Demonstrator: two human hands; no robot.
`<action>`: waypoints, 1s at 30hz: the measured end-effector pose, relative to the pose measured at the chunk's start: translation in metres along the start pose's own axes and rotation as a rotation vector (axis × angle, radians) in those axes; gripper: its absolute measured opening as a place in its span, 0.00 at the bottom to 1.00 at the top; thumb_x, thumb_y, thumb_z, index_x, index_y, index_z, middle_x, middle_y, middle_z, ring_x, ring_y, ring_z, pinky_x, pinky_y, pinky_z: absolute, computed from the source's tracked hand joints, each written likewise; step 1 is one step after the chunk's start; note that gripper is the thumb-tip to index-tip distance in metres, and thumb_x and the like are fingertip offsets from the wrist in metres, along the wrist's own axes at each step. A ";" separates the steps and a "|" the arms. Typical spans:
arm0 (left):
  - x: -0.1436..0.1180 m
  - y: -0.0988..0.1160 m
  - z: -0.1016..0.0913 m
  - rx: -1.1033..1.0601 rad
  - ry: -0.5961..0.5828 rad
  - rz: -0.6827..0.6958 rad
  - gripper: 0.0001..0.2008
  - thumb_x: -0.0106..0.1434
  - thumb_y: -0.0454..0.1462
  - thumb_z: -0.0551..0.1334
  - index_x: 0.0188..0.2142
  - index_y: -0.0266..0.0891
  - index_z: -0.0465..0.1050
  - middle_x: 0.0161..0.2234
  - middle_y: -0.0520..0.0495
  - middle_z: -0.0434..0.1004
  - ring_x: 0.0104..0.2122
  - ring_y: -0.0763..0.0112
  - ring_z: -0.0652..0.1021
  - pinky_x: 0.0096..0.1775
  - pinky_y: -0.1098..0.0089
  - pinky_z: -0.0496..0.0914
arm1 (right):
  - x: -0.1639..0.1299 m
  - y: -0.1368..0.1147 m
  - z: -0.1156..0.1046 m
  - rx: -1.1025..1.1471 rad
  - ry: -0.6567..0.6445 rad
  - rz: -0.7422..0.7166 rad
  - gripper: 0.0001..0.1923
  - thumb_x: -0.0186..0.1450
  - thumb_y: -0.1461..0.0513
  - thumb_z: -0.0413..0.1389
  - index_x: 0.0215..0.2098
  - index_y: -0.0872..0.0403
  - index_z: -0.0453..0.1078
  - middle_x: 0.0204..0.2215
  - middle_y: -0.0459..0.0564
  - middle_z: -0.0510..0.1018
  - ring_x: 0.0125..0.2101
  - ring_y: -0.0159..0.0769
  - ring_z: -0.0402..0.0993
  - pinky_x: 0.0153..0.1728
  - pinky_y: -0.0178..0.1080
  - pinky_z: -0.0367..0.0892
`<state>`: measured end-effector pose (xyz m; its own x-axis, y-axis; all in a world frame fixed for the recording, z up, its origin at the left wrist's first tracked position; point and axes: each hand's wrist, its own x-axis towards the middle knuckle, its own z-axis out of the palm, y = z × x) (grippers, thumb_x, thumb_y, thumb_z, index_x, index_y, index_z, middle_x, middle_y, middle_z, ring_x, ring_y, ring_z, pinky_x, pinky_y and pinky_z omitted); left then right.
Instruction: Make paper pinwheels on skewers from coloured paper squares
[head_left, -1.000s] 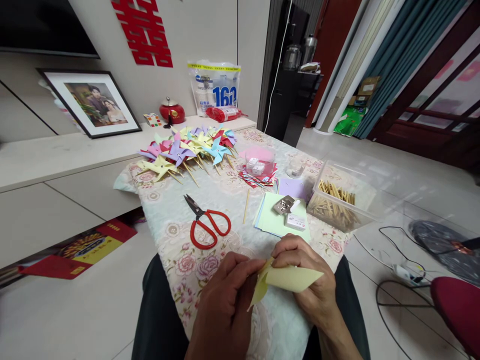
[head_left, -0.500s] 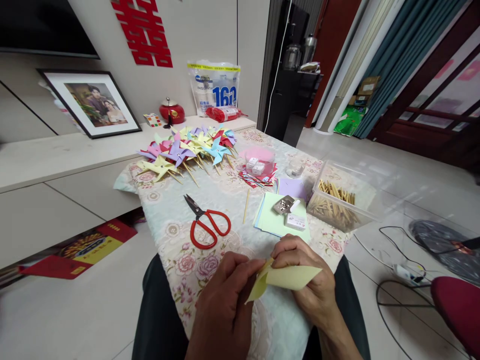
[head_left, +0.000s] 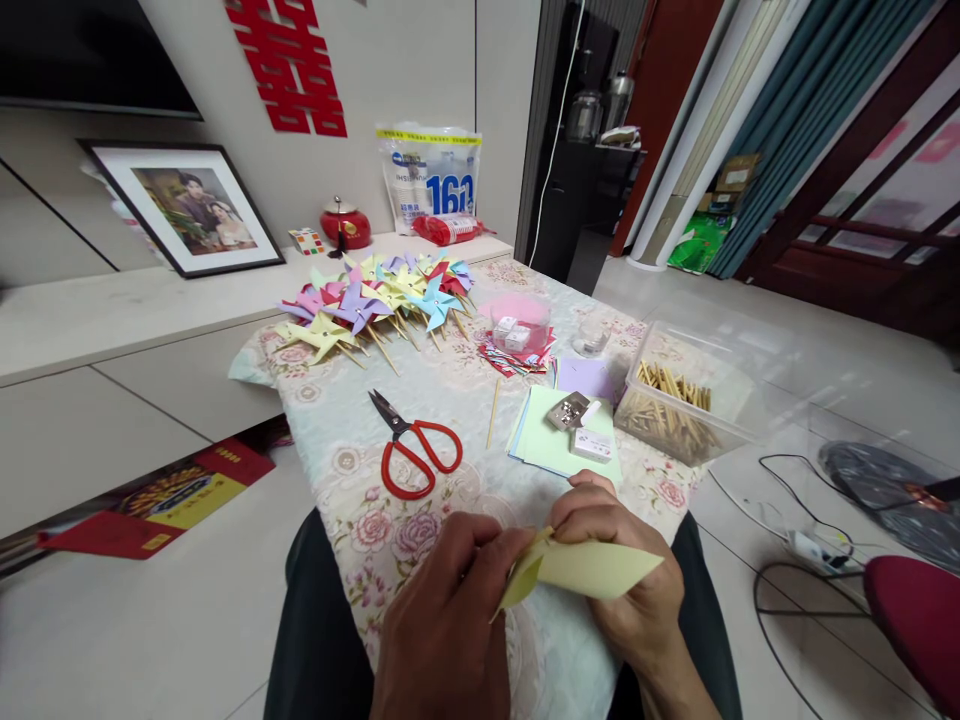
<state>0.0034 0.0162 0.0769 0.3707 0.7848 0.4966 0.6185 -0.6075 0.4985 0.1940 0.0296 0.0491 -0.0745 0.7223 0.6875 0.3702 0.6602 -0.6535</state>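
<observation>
Clearly, a folded yellow paper (head_left: 581,568) was held low over the near edge of the flowered tablecloth (head_left: 337,440), just above the lap. It was pinched at its left corner between the thumb and fingers of the left hand (head_left: 450,610), and the fingers of the right hand (head_left: 611,560) were closed on its upper edge. Red scissors (head_left: 412,450) were seen further back, and light green sheets (head_left: 551,440) beside them.

Matt yellow paper (head_left: 592,570), glossy red-handled scissors (head_left: 412,450)
</observation>
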 end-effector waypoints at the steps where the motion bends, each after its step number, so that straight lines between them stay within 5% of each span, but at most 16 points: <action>1: -0.001 0.000 0.000 0.016 0.000 0.013 0.23 0.60 0.26 0.53 0.53 0.43 0.72 0.42 0.46 0.77 0.38 0.70 0.82 0.38 0.75 0.77 | -0.001 -0.001 0.000 0.002 0.013 0.000 0.05 0.68 0.67 0.54 0.38 0.50 0.70 0.30 0.46 0.78 0.31 0.37 0.76 0.51 0.52 0.64; 30: -0.004 0.005 0.004 0.187 0.065 0.132 0.17 0.68 0.34 0.50 0.52 0.41 0.72 0.38 0.47 0.79 0.32 0.72 0.82 0.33 0.78 0.76 | -0.008 -0.002 0.002 -0.084 0.024 -0.049 0.10 0.66 0.68 0.52 0.43 0.50 0.69 0.31 0.45 0.76 0.30 0.38 0.75 0.56 0.55 0.54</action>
<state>0.0071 0.0104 0.0743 0.4152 0.6873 0.5960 0.6873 -0.6662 0.2894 0.1920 0.0228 0.0445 -0.0729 0.6837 0.7261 0.4431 0.6745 -0.5906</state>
